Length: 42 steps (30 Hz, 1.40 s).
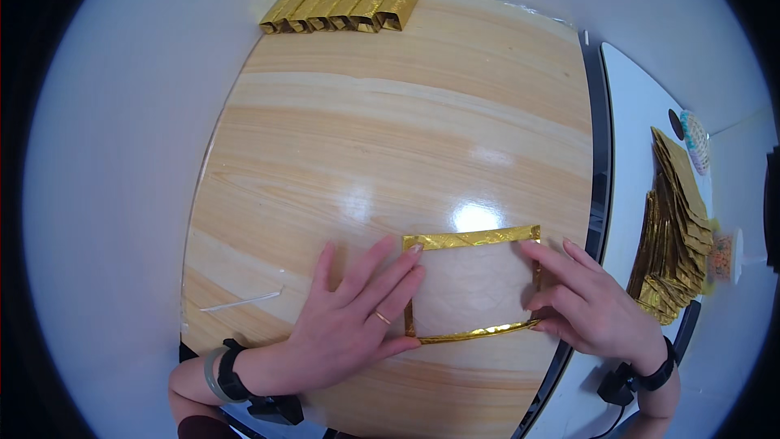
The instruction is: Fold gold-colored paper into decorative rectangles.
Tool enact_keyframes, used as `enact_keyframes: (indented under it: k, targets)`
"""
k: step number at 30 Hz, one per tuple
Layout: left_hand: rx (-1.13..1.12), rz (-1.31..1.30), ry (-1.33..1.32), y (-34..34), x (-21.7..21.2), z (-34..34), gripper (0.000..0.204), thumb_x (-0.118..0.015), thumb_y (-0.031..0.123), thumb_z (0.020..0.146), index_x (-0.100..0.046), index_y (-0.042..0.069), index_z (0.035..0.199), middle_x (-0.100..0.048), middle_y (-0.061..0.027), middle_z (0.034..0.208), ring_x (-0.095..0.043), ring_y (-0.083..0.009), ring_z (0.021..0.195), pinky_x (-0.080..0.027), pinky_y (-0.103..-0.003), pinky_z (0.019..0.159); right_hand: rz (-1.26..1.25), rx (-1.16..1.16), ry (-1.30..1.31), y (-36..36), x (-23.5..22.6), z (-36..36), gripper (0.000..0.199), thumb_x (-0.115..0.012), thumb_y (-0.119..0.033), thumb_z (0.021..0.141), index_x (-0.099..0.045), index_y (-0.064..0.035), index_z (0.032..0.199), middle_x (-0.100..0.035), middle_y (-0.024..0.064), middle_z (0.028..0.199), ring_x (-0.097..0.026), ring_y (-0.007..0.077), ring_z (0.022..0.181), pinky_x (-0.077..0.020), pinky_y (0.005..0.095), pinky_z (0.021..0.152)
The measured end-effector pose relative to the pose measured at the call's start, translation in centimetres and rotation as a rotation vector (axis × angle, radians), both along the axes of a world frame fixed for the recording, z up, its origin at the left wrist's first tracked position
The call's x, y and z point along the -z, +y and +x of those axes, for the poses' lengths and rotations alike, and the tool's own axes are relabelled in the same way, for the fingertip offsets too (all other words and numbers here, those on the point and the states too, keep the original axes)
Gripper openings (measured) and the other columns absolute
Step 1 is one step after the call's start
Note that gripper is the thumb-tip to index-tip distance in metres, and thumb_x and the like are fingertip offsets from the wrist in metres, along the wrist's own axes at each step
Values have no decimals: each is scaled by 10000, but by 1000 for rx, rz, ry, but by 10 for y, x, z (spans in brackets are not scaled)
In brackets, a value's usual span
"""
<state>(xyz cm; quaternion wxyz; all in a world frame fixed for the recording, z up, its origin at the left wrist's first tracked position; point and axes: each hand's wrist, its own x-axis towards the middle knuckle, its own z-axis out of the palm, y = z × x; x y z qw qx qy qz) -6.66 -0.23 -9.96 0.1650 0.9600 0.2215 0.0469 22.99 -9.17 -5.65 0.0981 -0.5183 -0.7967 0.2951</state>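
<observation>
A rectangular sheet of gold foil paper (pixel 473 284) lies on the wooden table with its pale side up. Shiny gold strips are folded inward along its edges, and the near edge stands slightly raised. My left hand (pixel 349 313) is spread beside the left edge, fingertips resting on the upper left part and thumb touching the lower left corner. At the right edge, my right hand (pixel 589 305) bends its fingers over the paper, with the thumb and a finger closed on the lower right corner. A ring is on a left finger.
Several folded gold paper tubes (pixel 345 2) lie in a row at the far left. On a white side table (pixel 621 114) sits a fanned stack of gold paper (pixel 674 228), near a tub (pixel 725 256). A thin white stick (pixel 241 302) lies left of my hand.
</observation>
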Motion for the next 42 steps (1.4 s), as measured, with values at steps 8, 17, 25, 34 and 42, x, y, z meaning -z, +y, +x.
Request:
enact_keyframes:
  k: [8, 17, 25, 34, 42]
  targets:
    - [-85, -264, -159, -2, -2, 4, 573, -777, 222, 758, -490, 74, 1230, -395, -181, 1477, -231, -444, 1404, -143, -657, 1081, -32, 163, 276, -8, 20, 3, 416, -780, -37, 722, -503, -65, 1031, -381, 171, 1340, -446, 377, 1279, -389, 475, 1076]
    - [-81, -316, -196, -2, 6, -2, 169, -777, 120, 738, -647, 199, 812, -353, -104, 1527, -112, -481, 1435, -131, -664, 1086, 0, 82, 186, -8, 21, 2, 194, -733, -49, 742, -623, -143, 872, -473, 127, 1324, -401, 389, 1344, -193, 592, 1130]
    - [-101, -309, -206, 4, 2, -2, 120, -807, 209, 732, -725, 247, 811, -418, -50, 1495, -116, -423, 1454, -113, -652, 1093, 60, 90, 81, -12, 21, -3, 187, -779, -161, 731, -651, -153, 867, -586, 60, 1256, -427, 337, 1339, -200, 578, 1132]
    - [-119, -260, -246, -3, 3, -2, 222, -810, 239, 724, -741, 255, 934, -467, -54, 1457, -236, -415, 1419, -182, -628, 1080, 396, 212, -11, -27, 27, -20, 306, -800, -120, 679, -620, -110, 927, -620, 95, 1136, -593, 315, 1100, -489, 473, 916]
    - [-172, -226, -353, -7, 6, -2, 485, -827, 147, 667, -640, 130, 1114, -545, -89, 1362, -442, -387, 1226, -385, -465, 1006, 441, 366, 17, -35, 32, -28, 404, -822, -59, 641, -604, -56, 982, -637, 93, 883, -662, 284, 837, -549, 334, 690]
